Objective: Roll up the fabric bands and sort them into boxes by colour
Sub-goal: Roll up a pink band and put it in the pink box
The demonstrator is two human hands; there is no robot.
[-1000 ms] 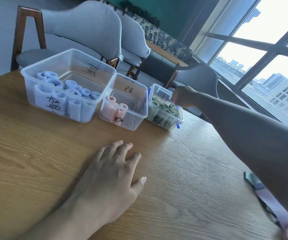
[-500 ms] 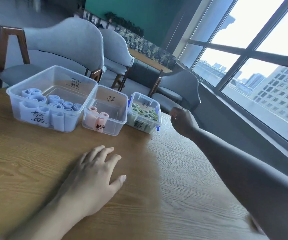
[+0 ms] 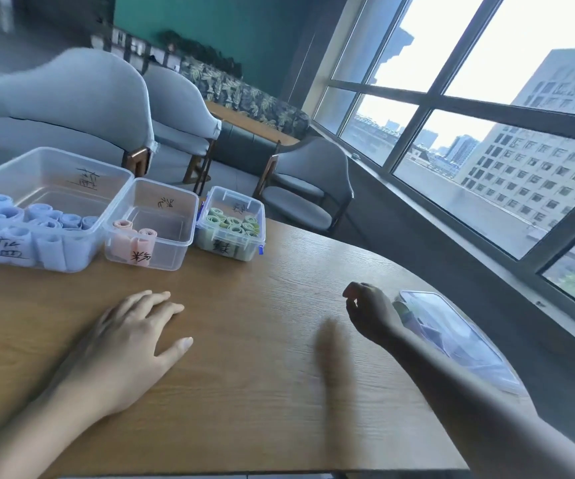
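Three clear plastic boxes stand in a row at the table's far left. The large box holds several blue rolled bands. In the middle box lie two pink rolls, and the small box is packed with green rolls. My left hand rests flat on the wood, fingers spread, in front of the boxes. My right hand hovers at the right with loosely curled fingers and holds nothing. It is just left of a clear plastic bag with unrolled bands inside.
The round wooden table ends close behind the bag on the right and just behind the boxes. Grey upholstered chairs stand beyond the table, and a large window runs along the right.
My right hand has drawn back from over the green box to the near right, beside the plastic bag. My left hand has stayed flat on the table. The view has turned right.
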